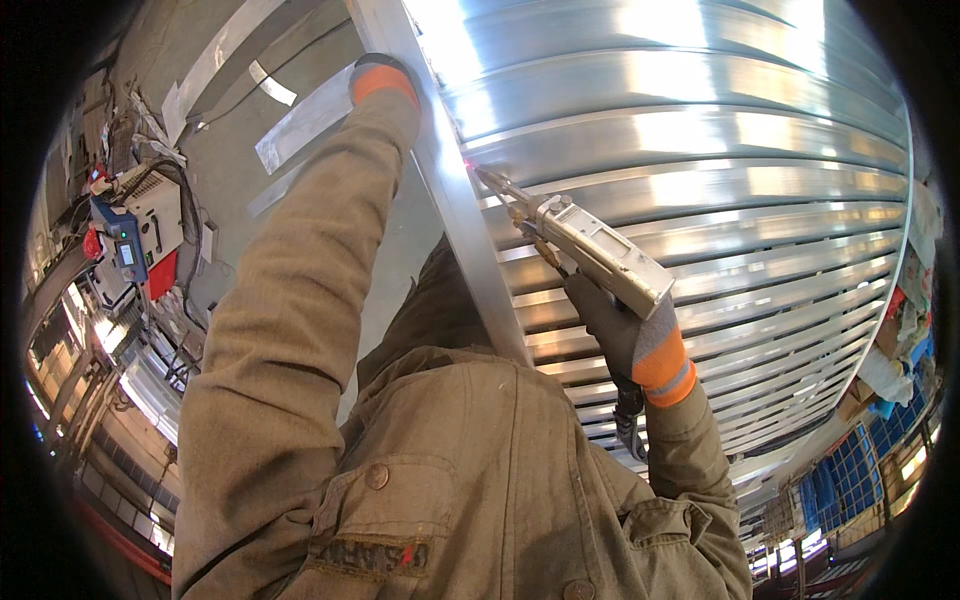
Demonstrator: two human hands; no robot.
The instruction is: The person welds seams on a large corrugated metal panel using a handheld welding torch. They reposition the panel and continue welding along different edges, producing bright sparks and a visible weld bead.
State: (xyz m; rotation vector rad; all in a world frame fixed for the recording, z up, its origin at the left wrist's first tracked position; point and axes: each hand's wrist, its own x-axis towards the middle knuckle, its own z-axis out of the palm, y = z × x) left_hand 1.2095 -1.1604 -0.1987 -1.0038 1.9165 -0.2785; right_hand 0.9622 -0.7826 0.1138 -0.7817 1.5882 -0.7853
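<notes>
Two gloved hands are at work along a long metal bar (478, 258), which serves as the reference here. To the right of the bar lies a broad row of shiny metal slats (650, 185), their ends toward its right edge. The right hand (612, 322), right of the bar, is closed around the rear of a metal hand tool (595, 243); some of its fingers are hidden. The tool lies slanted over the slats, its nozzle pointing at the bar's right edge, with a small pink glow (467, 163) at the tip; contact cannot be confirmed. The left hand (384, 66) is at the bar's left edge, farther along than the nozzle. Its fingers are out of sight, so neither their spread nor any grip can be told. Left of the bar, loose metal strips (312, 118) lie on the floor (228, 190); well beyond them stands a blue box with a screen (122, 245). In my judgement, the step in hand is treating the joint between bar and slat; the next move calls for a steady nozzle and a still bar.
</notes>
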